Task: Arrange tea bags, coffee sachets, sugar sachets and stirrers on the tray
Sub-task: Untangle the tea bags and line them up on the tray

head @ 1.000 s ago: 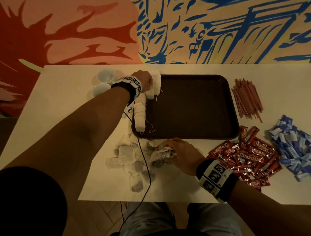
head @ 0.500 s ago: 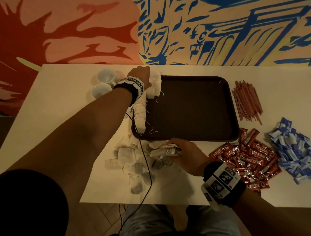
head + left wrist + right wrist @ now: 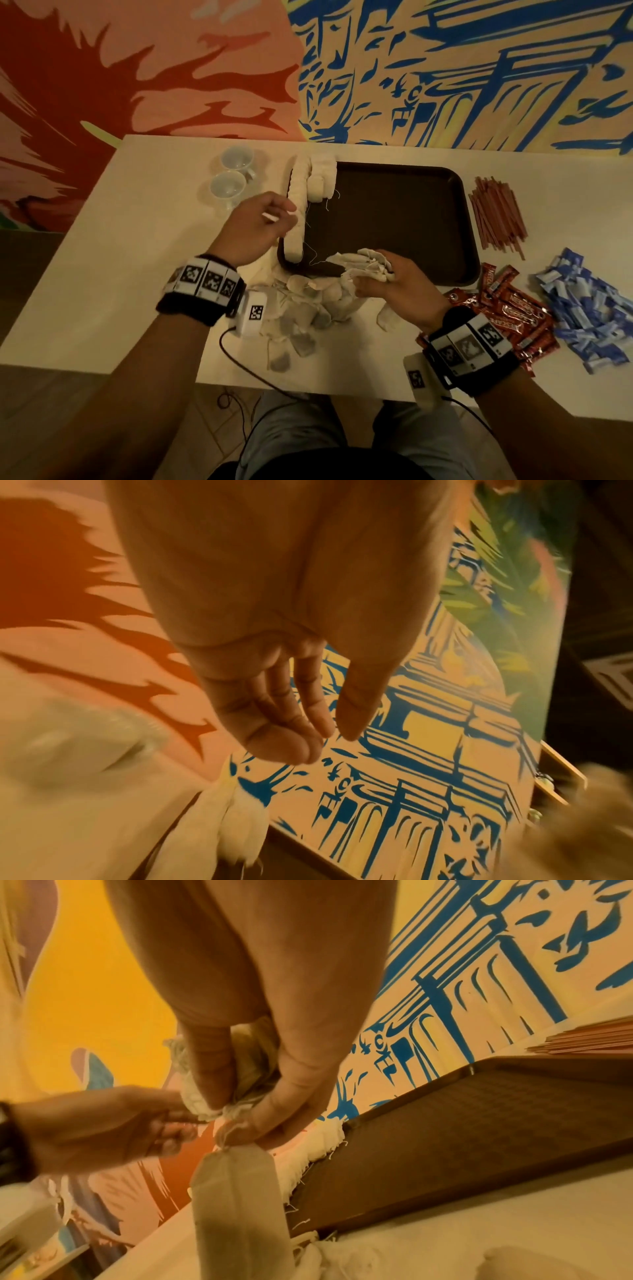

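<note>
A brown tray (image 3: pixel 404 219) lies mid-table. A long row of white tea bags (image 3: pixel 296 209) runs along its left edge, and a shorter row (image 3: pixel 322 174) stands at the far left corner. My left hand (image 3: pixel 277 219) hovers beside the long row with relaxed fingers and holds nothing (image 3: pixel 329 739). Over the tray's near edge, my right hand (image 3: pixel 376 274) grips a bunch of tea bags (image 3: pixel 359 262). In the right wrist view one tea bag (image 3: pixel 236 1191) dangles from that bunch. Loose tea bags (image 3: pixel 305 311) lie piled in front of the tray.
Red coffee sachets (image 3: pixel 510 308) and blue sugar sachets (image 3: pixel 589 308) lie in heaps to the right of the tray. Reddish stirrers (image 3: pixel 496 212) lie beside its right edge. Two white cups (image 3: pixel 233 173) stand at the far left. A painted wall rises behind the table.
My left hand drew back from the far corner of the tray to beside the long row. My right hand lifted a bunch of tea bags from the pile to the tray's near edge.
</note>
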Motion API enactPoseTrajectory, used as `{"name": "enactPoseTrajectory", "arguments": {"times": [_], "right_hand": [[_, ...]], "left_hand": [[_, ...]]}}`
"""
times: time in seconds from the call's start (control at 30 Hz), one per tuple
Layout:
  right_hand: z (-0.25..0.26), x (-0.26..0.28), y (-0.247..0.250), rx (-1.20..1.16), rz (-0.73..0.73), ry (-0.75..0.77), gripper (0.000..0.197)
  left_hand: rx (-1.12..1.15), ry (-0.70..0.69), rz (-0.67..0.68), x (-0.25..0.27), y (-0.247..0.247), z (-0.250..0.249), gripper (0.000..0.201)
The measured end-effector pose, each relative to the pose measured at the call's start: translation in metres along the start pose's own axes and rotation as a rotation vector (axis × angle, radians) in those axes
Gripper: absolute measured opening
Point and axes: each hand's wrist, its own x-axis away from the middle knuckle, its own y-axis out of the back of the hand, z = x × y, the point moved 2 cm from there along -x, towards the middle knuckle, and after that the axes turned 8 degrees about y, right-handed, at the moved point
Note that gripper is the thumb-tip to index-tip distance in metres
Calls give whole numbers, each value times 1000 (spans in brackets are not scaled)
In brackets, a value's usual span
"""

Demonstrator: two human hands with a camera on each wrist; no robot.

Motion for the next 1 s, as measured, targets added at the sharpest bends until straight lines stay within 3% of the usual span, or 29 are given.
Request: {"name": "enactPoseTrajectory", "arguments": {"times": [0.2,0.3,0.43,0.63,1.0], "right_hand": [[13,5,-6,-263,-7,-5,41],[19,5,-11,-320,-5,8,45],[25,7,-15,-387,-11,28,42],[26,10,-9,-474,-82,6,34],[30,13,3,-594,-168,27,33]], "left_hand": [[44,122,342,69,-38,24,40],[-4,99,427,83,-58,22,54],[-6,70,421,88,-77,18,51],[-104,-49,272,89,-76,18,11],[-202,-12,280,90,-55,33,14]]}}
